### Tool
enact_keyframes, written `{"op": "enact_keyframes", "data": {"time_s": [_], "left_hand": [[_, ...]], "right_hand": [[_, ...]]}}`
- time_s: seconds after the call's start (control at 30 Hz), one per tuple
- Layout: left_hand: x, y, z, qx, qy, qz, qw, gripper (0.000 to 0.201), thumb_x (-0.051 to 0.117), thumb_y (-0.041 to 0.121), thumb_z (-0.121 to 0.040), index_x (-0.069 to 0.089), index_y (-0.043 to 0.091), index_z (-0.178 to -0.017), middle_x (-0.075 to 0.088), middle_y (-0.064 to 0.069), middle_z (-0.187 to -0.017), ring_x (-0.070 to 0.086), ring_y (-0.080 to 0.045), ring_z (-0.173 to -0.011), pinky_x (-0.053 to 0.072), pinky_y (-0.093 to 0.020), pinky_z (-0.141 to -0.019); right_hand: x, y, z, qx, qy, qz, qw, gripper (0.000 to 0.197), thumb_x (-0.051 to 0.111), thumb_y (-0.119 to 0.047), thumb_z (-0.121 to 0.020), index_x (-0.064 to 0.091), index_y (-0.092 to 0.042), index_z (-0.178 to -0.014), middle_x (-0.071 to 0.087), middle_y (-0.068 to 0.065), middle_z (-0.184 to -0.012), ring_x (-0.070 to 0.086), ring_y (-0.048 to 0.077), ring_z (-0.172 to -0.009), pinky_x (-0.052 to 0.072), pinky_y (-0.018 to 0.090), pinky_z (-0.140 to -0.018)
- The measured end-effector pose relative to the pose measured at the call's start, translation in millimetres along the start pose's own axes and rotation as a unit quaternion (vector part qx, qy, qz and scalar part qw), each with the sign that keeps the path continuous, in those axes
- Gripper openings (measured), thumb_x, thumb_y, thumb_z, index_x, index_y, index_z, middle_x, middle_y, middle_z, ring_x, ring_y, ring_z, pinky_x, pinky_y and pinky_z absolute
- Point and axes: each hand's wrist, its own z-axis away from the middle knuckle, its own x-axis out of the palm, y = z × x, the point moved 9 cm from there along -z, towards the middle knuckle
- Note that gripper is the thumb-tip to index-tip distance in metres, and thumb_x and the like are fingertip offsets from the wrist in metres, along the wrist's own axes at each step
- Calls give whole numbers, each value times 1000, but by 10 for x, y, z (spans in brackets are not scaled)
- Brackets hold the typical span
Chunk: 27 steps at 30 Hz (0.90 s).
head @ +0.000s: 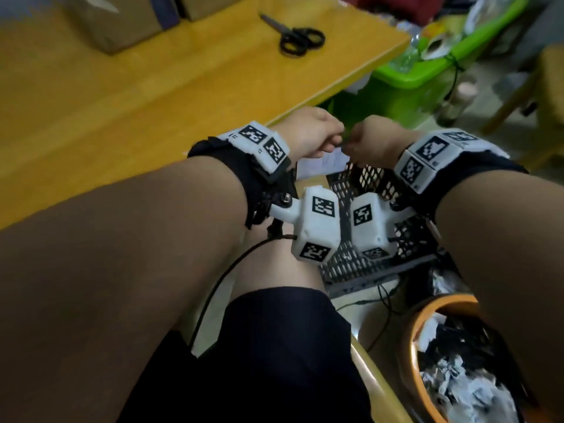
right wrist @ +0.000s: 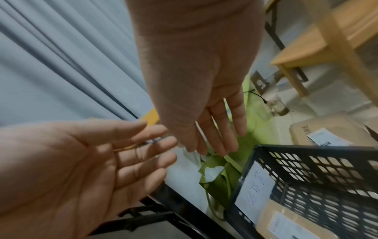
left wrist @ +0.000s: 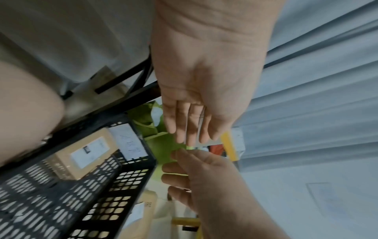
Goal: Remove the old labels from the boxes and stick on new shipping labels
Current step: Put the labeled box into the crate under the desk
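Both hands, L point(head: 308, 134) & R point(head: 374, 140), fingers straight, tips meeting; pinching anything? Can't tell. Box point(left wrist: 85, 152) in crate point(right wrist: 319, 168): light, stiff; label thin, tears — peel from corner.

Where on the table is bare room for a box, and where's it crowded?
The widest bare patch is the yellow table between the cardboard boxes at its far edge, the scissors and the left hand. Crowded: the black crate beneath the right hand holds a labelled box, and the green bin and orange bin look full.
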Motion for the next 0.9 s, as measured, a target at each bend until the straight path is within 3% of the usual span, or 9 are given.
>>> {"op": "enact_keyframes", "data": {"time_s": [0.07, 0.13, 0.27, 0.33, 0.4, 0.5, 0.7, 0.8, 0.9], "left_hand": [[-150, 269, 176, 29, -8, 12, 999, 11, 48, 17, -97, 57, 13, -93, 62, -1, -83, 57, -10, -69, 48, -16, -60], [-373, 473, 354, 55, -12, 17, 998, 13, 47, 18, -98, 56, 12, -91, 63, -3, -86, 59, -11, -71, 50, -18, -63], [-1054, 651, 714, 72, 27, 2, 997, 15, 45, 20, -99, 55, 15, -89, 62, -2, -87, 59, -13, -72, 49, -21, -65], [-1470, 656, 891, 70, 57, -14, 996, 13, 45, 21, -99, 56, 14, -95, 62, -1, -87, 59, -14, -74, 47, -23, -69], [-1901, 646, 1058, 68, 92, -28, 993, 14, 46, 21, -98, 56, 13, -99, 63, 0, -87, 60, -14, -76, 47, -24, -71], [-2522, 591, 1278, 63, 146, -39, 986, 15, 47, 21, -98, 58, 12, -103, 64, 0, -89, 62, -14, -77, 49, -25, -72], [-3464, 440, 1493, 56, 228, -17, 972, 13, 47, 21, -98, 58, 15, -95, 65, 1, -88, 62, -11, -73, 49, -23, -68], [-3779, 401, 1488, 56, 266, -10, 962, 10, 47, 19, -98, 55, 14, -102, 64, 1, -88, 60, -10, -72, 48, -20, -66], [-4040, 370, 1391, 57, 315, -25, 947, 12, 49, 18, -97, 54, 13, -106, 60, -3, -97, 58, -14, -78, 48, -22, -67]], "right_hand": [[-200, -208, 134, -7, -1, 0, 1000, 32, 50, -28, -93, 63, -1, -79, 66, 15, -79, 61, 31, -79, 43, 30, -60], [-415, -473, 241, -20, 13, -9, 1000, 33, 50, -26, -92, 64, 1, -78, 70, 17, -83, 66, 32, -82, 54, 36, -71], [-740, -1158, 343, -43, 8, -38, 998, 34, 50, -27, -94, 69, 0, -101, 71, 18, -103, 64, 24, -75, 56, 36, -82], [-830, -1566, 363, -69, 12, -45, 997, 36, 49, -28, -96, 64, 0, -113, 67, 19, -113, 56, 21, -71, 52, 30, -73], [-923, -1978, 354, -106, 51, -42, 992, 33, 52, -29, -95, 68, 0, -100, 72, 15, -99, 63, 21, -74, 52, 30, -68], [-925, -2557, 277, -145, 49, -45, 987, 33, 53, -29, -95, 68, 2, -93, 71, 12, -90, 67, 23, -80, 56, 36, -76], [-914, -3608, -10, -209, 51, -32, 976, 26, 52, -21, -91, 68, -1, -88, 72, 12, -84, 68, 24, -72, 57, 35, -70], [-958, -3981, -177, -237, 76, -21, 968, 23, 56, -24, -85, 67, -5, -88, 71, 13, -87, 69, 30, -81, 58, 44, -77], [-973, -4169, -376, -263, 85, -7, 961, 23, 56, -22, -87, 68, -4, -93, 71, 14, -92, 67, 30, -88, 55, 39, -80]]}}
